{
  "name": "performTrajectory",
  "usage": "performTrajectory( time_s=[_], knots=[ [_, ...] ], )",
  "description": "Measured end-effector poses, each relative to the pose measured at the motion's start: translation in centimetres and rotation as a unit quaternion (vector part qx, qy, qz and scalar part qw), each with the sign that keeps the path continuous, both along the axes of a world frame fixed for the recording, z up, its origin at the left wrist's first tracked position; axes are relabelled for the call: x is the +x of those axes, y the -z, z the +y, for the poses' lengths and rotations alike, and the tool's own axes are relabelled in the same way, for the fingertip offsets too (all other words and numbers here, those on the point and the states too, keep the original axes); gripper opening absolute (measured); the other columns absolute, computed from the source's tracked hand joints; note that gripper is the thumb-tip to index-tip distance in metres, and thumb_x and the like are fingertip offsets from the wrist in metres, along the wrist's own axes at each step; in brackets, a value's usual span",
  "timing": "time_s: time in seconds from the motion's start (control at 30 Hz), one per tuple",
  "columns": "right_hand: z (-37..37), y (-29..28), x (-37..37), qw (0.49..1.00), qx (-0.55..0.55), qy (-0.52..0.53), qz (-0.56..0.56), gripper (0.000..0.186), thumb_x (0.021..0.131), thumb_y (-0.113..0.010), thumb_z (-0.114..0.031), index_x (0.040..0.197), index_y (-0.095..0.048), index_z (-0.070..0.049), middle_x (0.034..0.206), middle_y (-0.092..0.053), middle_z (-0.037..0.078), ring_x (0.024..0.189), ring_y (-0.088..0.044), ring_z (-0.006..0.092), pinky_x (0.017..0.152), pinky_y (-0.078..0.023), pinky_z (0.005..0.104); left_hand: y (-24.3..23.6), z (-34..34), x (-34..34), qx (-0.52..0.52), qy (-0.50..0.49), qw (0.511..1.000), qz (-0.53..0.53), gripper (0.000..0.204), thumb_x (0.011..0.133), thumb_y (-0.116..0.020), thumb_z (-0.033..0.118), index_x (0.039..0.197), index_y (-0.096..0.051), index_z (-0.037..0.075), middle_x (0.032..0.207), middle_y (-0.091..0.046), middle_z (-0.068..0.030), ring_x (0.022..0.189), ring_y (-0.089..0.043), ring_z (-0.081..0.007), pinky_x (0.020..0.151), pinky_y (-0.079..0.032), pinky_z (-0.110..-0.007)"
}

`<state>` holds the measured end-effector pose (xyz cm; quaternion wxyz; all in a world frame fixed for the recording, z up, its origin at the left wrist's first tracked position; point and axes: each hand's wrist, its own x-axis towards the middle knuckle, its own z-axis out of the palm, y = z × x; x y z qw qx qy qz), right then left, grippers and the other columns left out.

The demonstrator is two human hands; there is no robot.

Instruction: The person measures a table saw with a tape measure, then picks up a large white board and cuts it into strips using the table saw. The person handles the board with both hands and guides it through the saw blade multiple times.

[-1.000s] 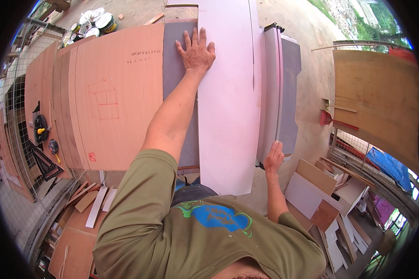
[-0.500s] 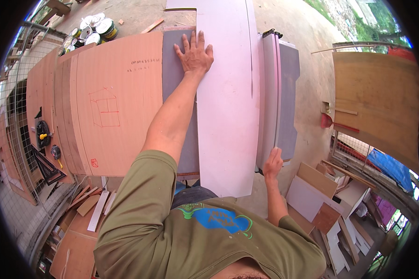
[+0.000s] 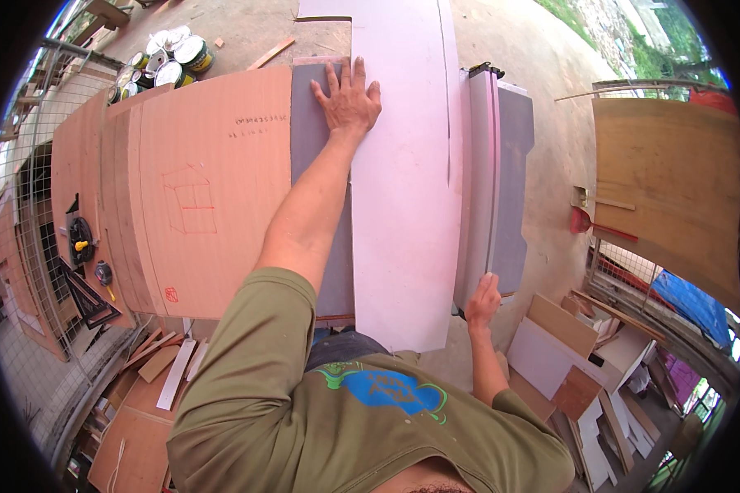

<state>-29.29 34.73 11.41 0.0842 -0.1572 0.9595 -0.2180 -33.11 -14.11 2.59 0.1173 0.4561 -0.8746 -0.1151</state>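
Observation:
My left hand [image 3: 349,107] lies flat with its fingers spread, across the seam between a dark grey tabletop strip [image 3: 308,148] and a long white board [image 3: 399,214]. The board runs from near my waist to far past the hand and has a notch at its far left. A thin dark slit shows along its right part. To its right stands a long metal fence [image 3: 483,181], parallel to it, with a black fitting at the far end. My right hand [image 3: 483,302] is closed at the fence's near end; the fingers partly hide what they grip.
A wood-grain panel [image 3: 214,181] with red pencil marks spreads left, holding a black square [image 3: 82,292] and a tape measure [image 3: 103,271]. Paint cans [image 3: 173,62] stand behind it. Offcuts [image 3: 567,353] pile up at the right; a brown sheet [image 3: 666,172] leans beyond.
The whole view has shifted slightly, so everything sits a little lower and farther right. Both hands, the white board and the fence keep their places relative to each other.

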Motion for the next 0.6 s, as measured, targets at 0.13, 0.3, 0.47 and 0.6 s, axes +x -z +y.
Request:
performTrajectory(
  time_s=[0.13,0.3,0.47,0.6],
  knots=[
    [0.0,0.0,-0.1,1.000,0.011,0.007,-0.009,0.037,0.113,-0.038,-0.030,0.100,-0.057,-0.001,0.077,-0.064,0.026,0.072,-0.062,0.0493,0.066,-0.044,0.0549,-0.3,-0.3,-0.3,0.013,-0.001,1.000,-0.012,0.067,0.106,-0.039,0.052,0.166,-0.030,0.024,0.172,-0.030,-0.0037,0.161,-0.014,-0.0366,0.125,-0.004,-0.068],
    [-0.1,0.0,0.0,1.000,0.011,0.011,-0.009,0.036,0.112,-0.038,-0.030,0.102,-0.058,-0.001,0.080,-0.066,0.026,0.073,-0.062,0.0491,0.066,-0.045,0.0547,-0.7,-0.6,-0.5,0.030,-0.002,1.000,0.003,0.066,0.106,-0.039,0.050,0.166,-0.032,0.023,0.172,-0.030,-0.0048,0.161,-0.014,-0.0372,0.126,-0.004,-0.068],
    [-0.4,-0.2,-0.1,1.000,0.007,0.022,-0.014,0.035,0.112,-0.039,-0.029,0.102,-0.057,-0.001,0.080,-0.066,0.026,0.074,-0.063,0.0496,0.067,-0.046,0.0547,-1.3,-0.9,-0.8,0.033,-0.008,0.999,0.010,0.067,0.105,-0.043,0.050,0.165,-0.033,0.024,0.170,-0.034,-0.0050,0.160,-0.015,-0.0370,0.125,-0.006,-0.068],
    [-0.4,0.0,-0.3,1.000,0.026,0.005,-0.001,0.034,0.112,-0.039,-0.029,0.101,-0.056,-0.001,0.081,-0.065,0.028,0.074,-0.063,0.0506,0.065,-0.046,0.0560,-1.1,-0.9,-0.8,0.023,-0.010,1.000,0.009,0.067,0.104,-0.046,0.050,0.164,-0.036,0.024,0.168,-0.037,-0.0056,0.159,-0.018,-0.0372,0.125,-0.007,-0.069]
  ],
)
